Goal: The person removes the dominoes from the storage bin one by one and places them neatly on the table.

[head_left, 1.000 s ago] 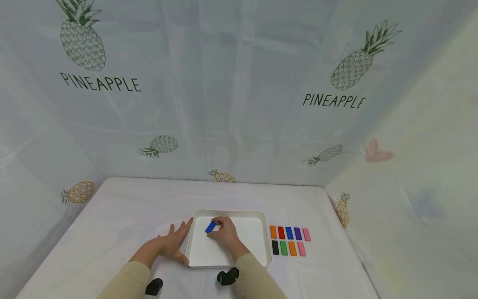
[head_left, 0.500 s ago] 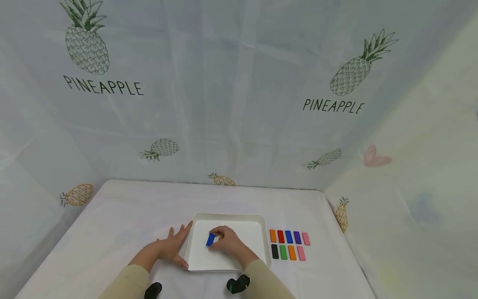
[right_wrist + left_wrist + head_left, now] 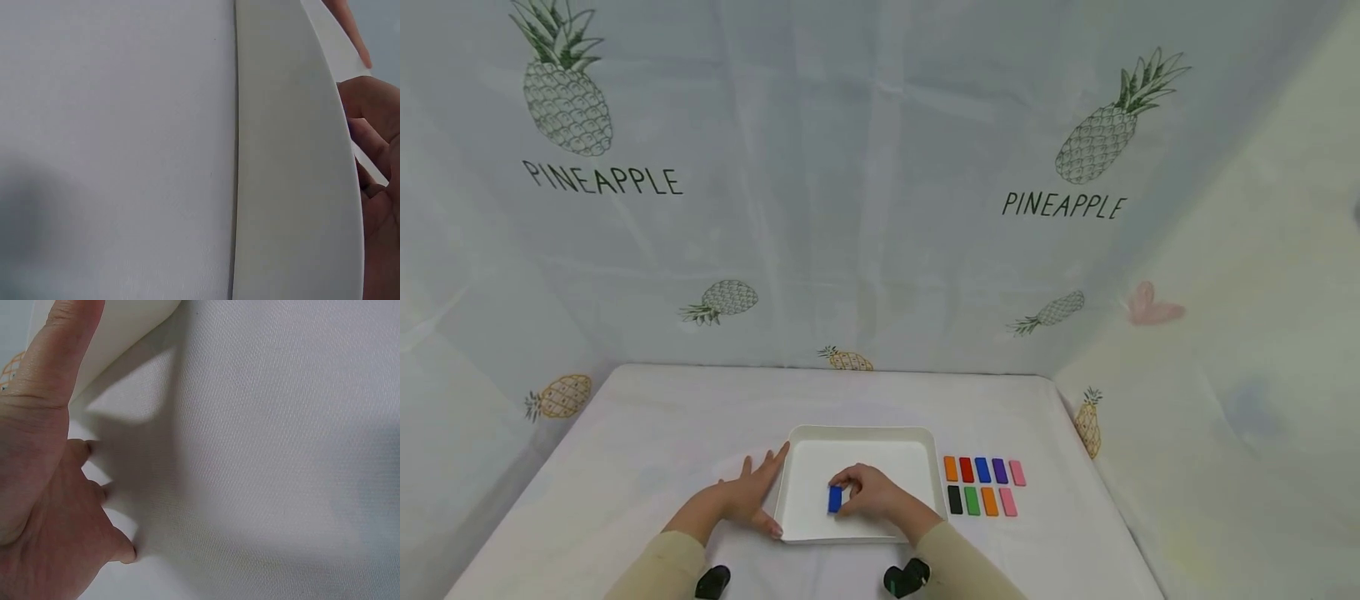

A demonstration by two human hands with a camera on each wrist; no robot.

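A shallow white tray lies on the cloth-covered table. Over its left half, my right hand pinches a blue rectangular block between thumb and fingers. The block's long side runs front to back; whether it touches the tray floor I cannot tell. My left hand is spread at the tray's left edge, thumb and forefinger tip against the rim. The left wrist view has the left hand with its thumb near the tray wall. In the right wrist view, the tray wall partly hides the right hand, and the block is not visible.
Right of the tray, two rows of coloured blocks lie on the table: orange, red, blue, purple and pink behind; black, green, orange and pink in front. Pineapple-printed cloth surrounds the table.
My right hand has carried the blue block slightly right and nearer to me, turning it from slanted to straight front-to-back. The left hand stays at the tray's edge.
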